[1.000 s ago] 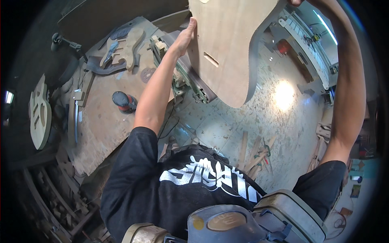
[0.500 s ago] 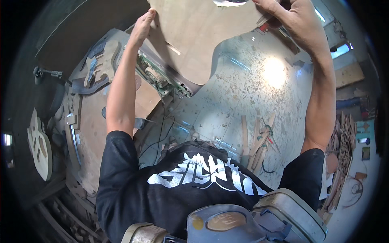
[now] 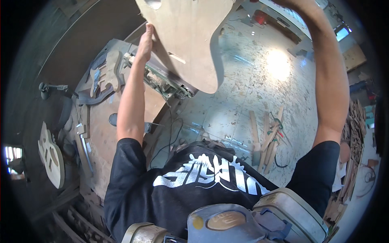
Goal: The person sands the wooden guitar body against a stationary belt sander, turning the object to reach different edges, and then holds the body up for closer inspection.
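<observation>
A pale wooden guitar body [image 3: 190,44] with a curved outline and a narrow slot is held up at the top, its upper part cut off by the picture edge. My left hand [image 3: 146,44] grips its left edge, thumb up, the other fingers hidden. At the top edge my right hand [image 3: 287,2] is mostly out of the picture. Its fingers reach to the body's upper right side and seem closed on it. Directly beneath and left of the body lies a sanding machine [image 3: 172,87] with a dark belt; whether they touch cannot be told.
Left, a wooden bench [image 3: 103,141] carries another guitar body [image 3: 113,67]. A further pale guitar body [image 3: 52,158] stands at far left. Wood strips [image 3: 267,141] and a clamp lie on the scuffed floor; scrap wood [image 3: 352,133] is heaped right. A respirator [image 3: 227,222] shows at the bottom.
The guitar body has turned and shifted left, its lower end now pointing further right and down. My right hand has moved up, mostly out of the picture; the left stays on the edge.
</observation>
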Motion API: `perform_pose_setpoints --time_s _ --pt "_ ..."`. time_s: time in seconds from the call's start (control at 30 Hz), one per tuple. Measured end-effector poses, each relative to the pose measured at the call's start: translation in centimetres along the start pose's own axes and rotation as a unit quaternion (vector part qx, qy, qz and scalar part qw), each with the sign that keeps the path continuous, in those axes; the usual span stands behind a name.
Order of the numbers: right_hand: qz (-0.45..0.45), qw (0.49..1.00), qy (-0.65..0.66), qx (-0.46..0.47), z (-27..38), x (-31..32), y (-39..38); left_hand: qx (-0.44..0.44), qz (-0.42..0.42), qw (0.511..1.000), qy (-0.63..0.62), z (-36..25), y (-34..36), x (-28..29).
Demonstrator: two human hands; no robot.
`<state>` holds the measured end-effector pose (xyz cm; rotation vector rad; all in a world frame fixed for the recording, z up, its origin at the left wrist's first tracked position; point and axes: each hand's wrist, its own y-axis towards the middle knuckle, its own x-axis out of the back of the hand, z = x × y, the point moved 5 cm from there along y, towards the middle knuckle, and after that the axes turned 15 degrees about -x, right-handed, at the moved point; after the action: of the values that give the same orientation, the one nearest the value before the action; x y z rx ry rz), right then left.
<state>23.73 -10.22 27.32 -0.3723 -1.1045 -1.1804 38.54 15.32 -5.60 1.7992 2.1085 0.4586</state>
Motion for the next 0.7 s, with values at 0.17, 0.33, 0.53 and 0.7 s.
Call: perform_pose_setpoints --time_s 0.17,0.33,0.53,0.7 --pt "-0.026 0.996 -0.080 -0.022 3.1 0.3 2.1 0.047 -0.007 0.996 -0.072 0.7 -1.2 -0.1" --pt "0.003 0.990 -0.104 0.094 4.8 -1.4 8.4 0.097 -0.016 0.986 -0.138 0.8 -3.0 -0.9" --pt "0.006 0.981 -0.142 0.132 6.7 -3.5 12.6 0.109 -0.032 0.971 -0.211 -0.1 -4.1 -1.2" --pt "-0.005 0.980 -0.142 0.141 6.8 -3.6 12.2 0.087 -0.043 0.981 -0.168 1.0 -2.9 1.1"
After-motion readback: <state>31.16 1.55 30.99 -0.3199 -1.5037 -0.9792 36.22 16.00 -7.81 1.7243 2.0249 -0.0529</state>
